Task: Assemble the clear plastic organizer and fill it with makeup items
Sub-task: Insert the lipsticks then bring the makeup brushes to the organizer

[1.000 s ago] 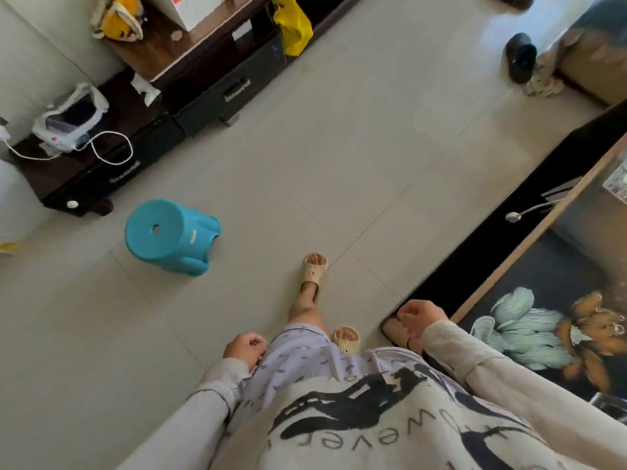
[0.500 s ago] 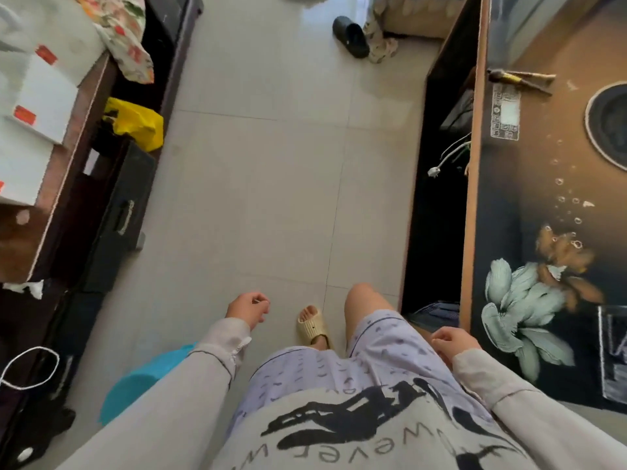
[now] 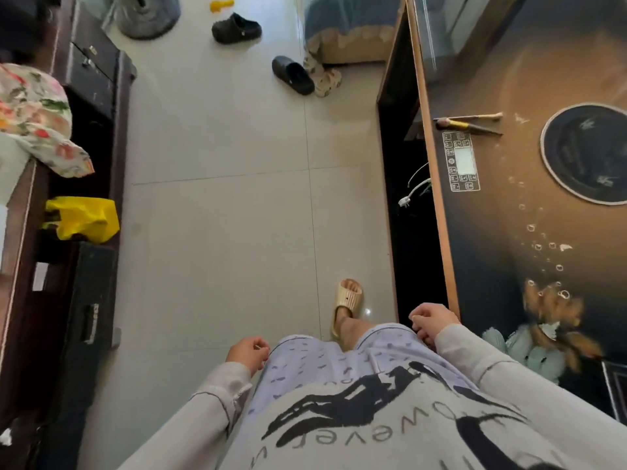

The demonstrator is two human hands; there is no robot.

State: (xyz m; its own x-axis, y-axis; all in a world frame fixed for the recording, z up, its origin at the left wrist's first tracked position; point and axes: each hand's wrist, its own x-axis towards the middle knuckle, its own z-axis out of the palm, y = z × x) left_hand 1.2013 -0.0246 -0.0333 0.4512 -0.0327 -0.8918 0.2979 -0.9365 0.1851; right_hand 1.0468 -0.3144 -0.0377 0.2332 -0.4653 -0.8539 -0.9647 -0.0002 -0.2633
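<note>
Hands empty: your left hand [image 3: 247,351] and right hand [image 3: 432,322] loosely curled, gripping nothing. Organizer not in view; only makeup brushes [image 3: 468,123] on tabletop [image 3: 492,215] ahead right. Expect clear plastic light, stiff, slick, brittle; take panels by edges. Brushes: pinch mid-handle.
</note>
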